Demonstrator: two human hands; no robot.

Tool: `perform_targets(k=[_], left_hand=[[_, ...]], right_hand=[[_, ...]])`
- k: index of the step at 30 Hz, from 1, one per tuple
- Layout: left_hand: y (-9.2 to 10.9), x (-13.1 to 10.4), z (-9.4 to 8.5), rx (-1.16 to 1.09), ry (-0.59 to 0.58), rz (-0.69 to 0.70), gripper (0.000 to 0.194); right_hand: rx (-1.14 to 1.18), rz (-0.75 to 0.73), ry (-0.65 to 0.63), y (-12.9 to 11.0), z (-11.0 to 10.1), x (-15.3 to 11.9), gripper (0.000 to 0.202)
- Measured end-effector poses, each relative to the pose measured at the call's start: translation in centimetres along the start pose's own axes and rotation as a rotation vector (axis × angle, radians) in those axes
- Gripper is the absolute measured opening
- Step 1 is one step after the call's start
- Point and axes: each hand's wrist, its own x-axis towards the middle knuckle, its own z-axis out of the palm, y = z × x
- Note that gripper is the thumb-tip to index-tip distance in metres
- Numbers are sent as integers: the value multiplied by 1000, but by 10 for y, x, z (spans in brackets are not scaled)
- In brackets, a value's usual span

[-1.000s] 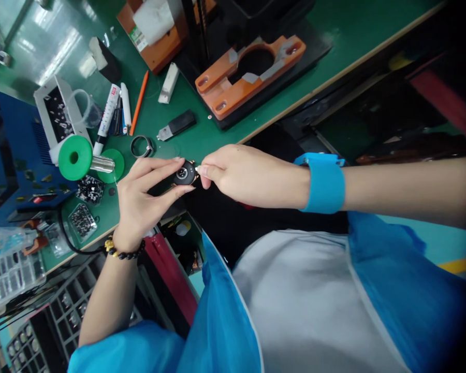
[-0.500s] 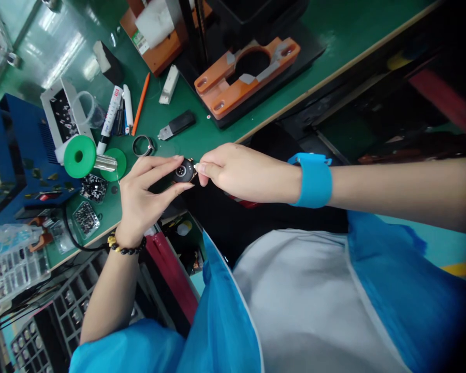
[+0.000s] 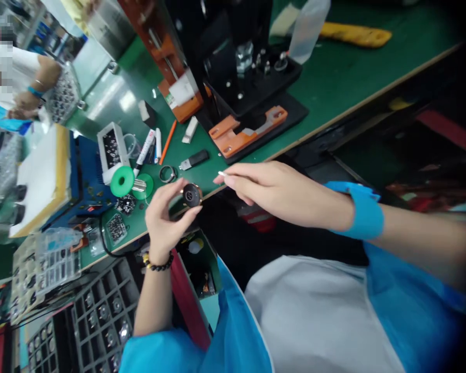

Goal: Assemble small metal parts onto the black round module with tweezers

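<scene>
My left hand [image 3: 163,217] pinches a small round black part [image 3: 191,195] between thumb and fingers, just off the front edge of the green workbench [image 3: 334,67]. A dark bead bracelet sits on that wrist. My right hand [image 3: 274,189] hovers to the right of the part, apart from it, fingers pointing left and pinched on a tiny pale piece [image 3: 222,174]. A blue wrist strap [image 3: 363,212] wraps the right forearm.
An orange fixture [image 3: 245,132] lies under a black press [image 3: 236,57]. Nearby are a metal ring [image 3: 166,173], a green spool [image 3: 122,181], pens [image 3: 147,145] and a black stick [image 3: 196,159]. Sorting trays [image 3: 101,311] sit at lower left. Another person [image 3: 27,93] works far left.
The camera tilted up, showing the press and a person at the left. My right hand pulled away from the black part to the right; my left hand still holds it.
</scene>
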Motion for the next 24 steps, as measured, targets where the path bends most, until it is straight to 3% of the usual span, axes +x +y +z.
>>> perform_targets(k=[4,7,14,24], left_hand=[[15,-15,27,-278,135,-13,82],[25,-25,47,-358,204,-43,79],[44,-39,72,-386,286,-46,69],[58,-46,80,-347,314,-59,68]], right_hand=[[439,-37,-140,8,7,-7,46],[609,-51,-175,11,17,-11,52],[676,-83,-147,8,23,-28,52],[696,-70,-159,10,25,-39,50]])
